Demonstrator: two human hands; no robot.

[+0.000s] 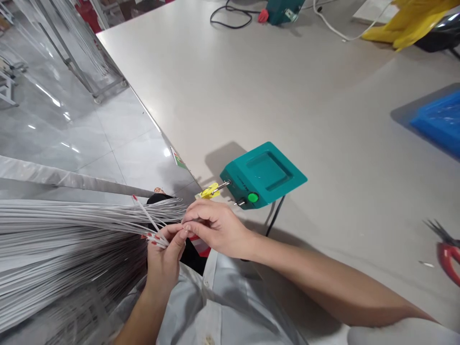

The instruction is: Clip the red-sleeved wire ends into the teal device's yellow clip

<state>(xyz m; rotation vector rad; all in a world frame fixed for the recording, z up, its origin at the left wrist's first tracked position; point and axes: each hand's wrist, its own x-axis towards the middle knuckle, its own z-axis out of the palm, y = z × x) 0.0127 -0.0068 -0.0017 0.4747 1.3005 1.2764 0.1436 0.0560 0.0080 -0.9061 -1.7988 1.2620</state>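
Observation:
My left hand (166, 256) is closed around several thin white cords (158, 240) with red tips that stick out past its fingers. One cord stands apart, its red tip pointing up and left. Against the left fingertips, my right hand (224, 230) is closed in a pinch; what lies between its fingers is too small to make out. A long bundle of white cords (72, 218) stretches in from the left, its ends beside both hands. Just beyond the right hand sits a teal device (264, 175) with a green button and metal prongs. A yellow clip (210, 190) is at one prong.
Red-handled scissors (449, 258) lie at the right of the table (323, 110). Farther back are a blue plastic packet (440, 120), yellow cloth-like material (413, 24), another teal device (282, 12) and cables. The table's left edge drops to a tiled floor (122, 124) with a metal rack (68, 57).

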